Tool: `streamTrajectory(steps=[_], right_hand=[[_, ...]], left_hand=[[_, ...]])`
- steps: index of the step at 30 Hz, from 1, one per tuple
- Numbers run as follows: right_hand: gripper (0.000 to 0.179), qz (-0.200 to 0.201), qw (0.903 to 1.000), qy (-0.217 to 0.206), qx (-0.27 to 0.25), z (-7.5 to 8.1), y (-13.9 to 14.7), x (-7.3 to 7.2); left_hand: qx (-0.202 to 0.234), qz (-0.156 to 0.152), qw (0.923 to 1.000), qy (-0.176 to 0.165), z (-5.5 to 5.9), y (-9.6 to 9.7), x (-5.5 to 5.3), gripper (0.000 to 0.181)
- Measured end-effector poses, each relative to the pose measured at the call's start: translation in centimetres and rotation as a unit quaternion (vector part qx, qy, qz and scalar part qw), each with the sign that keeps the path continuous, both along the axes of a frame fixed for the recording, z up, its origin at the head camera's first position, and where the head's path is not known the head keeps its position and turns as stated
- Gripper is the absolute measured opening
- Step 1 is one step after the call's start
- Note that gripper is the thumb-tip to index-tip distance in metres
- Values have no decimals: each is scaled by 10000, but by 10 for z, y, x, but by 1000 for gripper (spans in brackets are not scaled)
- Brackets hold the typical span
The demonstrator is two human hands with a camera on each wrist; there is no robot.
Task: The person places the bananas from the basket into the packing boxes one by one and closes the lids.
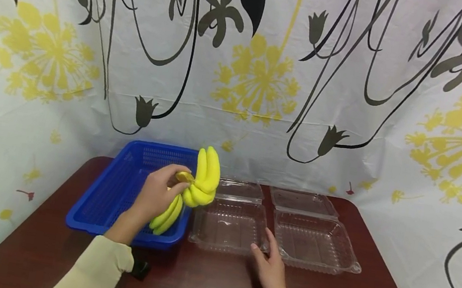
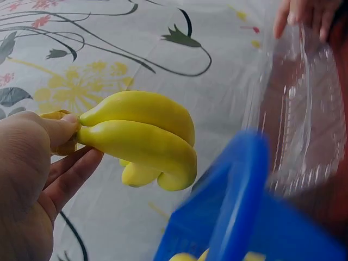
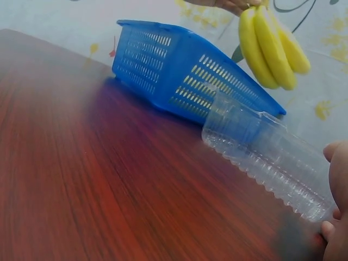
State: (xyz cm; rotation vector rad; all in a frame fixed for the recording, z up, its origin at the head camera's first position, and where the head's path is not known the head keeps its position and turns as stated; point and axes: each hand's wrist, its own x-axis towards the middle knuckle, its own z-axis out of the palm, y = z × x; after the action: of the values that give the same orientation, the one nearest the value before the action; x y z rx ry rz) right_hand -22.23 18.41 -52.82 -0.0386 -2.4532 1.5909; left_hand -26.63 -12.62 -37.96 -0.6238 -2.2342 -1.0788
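My left hand [image 1: 162, 192] pinches a yellow banana bunch [image 1: 206, 175] by its stem end. In the head view the bunch hangs in the air over the right side of the blue basket [image 1: 87, 202], near the left clear container. Another banana bunch [image 1: 167, 214] lies inside the basket. My right hand [image 1: 272, 269] touches the near right corner of the left clear plastic container [image 1: 223, 248], thumb and fingers spread at its edge. The left wrist view shows the held bunch [image 2: 144, 130] close up, with thumb and fingers at the stem.
A second clear plastic container [image 1: 315, 243] with its lid [image 1: 303, 202] folded back stands to the right. The left container's lid [image 1: 242, 190] also lies back. A small black object [image 1: 141, 270] sits before the basket on the dark red table [image 1: 199, 285]. Patterned cloth [image 1: 250, 137] hangs behind.
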Motion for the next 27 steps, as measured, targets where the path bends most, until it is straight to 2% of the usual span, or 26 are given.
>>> streamTrajectory(steps=[4, 8, 11, 15, 20, 27], right_hand=[[65, 27, 10000, 0, -92, 0, 1, 0], [65, 43, 9999, -14, -107, 0, 1, -1], [65, 29, 10000, -13, -80, 1, 0, -1], [65, 29, 10000, 22, -70, 2, 1, -1], [65, 19, 10000, 62, -69, 3, 1, -2], [65, -69, 9998, -178, -24, 1, 0, -1]], left_hand=[[421, -117, 9984, -353, -8, 16, 2, 23], [731, -341, 9956, -477, -16, 31, 4, 24], [802, -476, 9947, -434, -23, 39, 5, 25], [972, -660, 9916, -539, -30, 48, 5, 24], [1121, -817, 9871, -801, -37, 58, 8, 22], [1331, -1051, 9769, -1300, -50, 69, 14, 20]])
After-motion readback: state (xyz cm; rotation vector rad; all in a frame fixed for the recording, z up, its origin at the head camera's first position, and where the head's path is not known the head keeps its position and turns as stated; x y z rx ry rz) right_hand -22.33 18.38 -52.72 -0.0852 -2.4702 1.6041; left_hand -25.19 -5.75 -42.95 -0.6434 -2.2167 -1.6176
